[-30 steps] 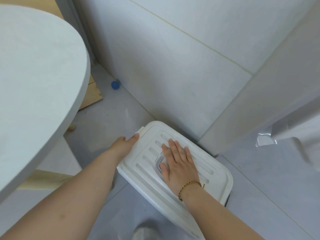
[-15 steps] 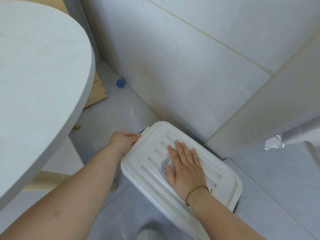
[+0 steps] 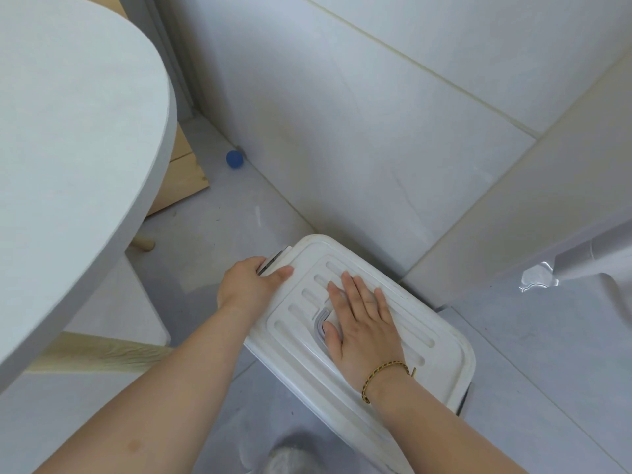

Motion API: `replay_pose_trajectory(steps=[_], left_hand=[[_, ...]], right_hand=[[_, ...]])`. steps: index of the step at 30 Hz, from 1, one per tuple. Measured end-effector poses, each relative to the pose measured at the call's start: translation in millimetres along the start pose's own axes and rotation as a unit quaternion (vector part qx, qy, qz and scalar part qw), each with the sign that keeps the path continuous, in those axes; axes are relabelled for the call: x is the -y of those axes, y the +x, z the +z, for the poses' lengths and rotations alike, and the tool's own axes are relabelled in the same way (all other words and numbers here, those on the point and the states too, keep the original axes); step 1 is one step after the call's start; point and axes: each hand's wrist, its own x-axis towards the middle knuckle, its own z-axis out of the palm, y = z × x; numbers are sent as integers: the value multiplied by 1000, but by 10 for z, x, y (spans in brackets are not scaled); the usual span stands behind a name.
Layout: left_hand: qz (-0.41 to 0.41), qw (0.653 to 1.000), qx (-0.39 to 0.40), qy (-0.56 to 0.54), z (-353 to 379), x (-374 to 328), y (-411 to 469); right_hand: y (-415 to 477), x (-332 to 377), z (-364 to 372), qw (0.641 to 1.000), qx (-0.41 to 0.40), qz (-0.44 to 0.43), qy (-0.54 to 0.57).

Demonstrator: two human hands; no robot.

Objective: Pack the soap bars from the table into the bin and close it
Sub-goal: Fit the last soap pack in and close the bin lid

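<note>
Closing step, we judge: flat right hand (image 3: 362,325) presses white ribbed plastic lid (image 3: 441,366); left hand (image 3: 251,283) grips grey end latch (image 3: 273,260), which next needs snapping shut.

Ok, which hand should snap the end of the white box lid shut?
Probably left. The left hand grips the white ribbed plastic lid at its end, right by the grey clip. The right hand lies flat on the middle, holding it down.
</note>
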Motion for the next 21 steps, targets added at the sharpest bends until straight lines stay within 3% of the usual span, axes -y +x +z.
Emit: replay_pose_trajectory(steps=[13,21], left_hand=[[38,995,-38,87,30,-7,29],[68,956,-32,282,33,-38,25]], right_hand=[[2,10,-16,1000,4,-5,-1],[-7,19,-27,1000,1,-10,-5]])
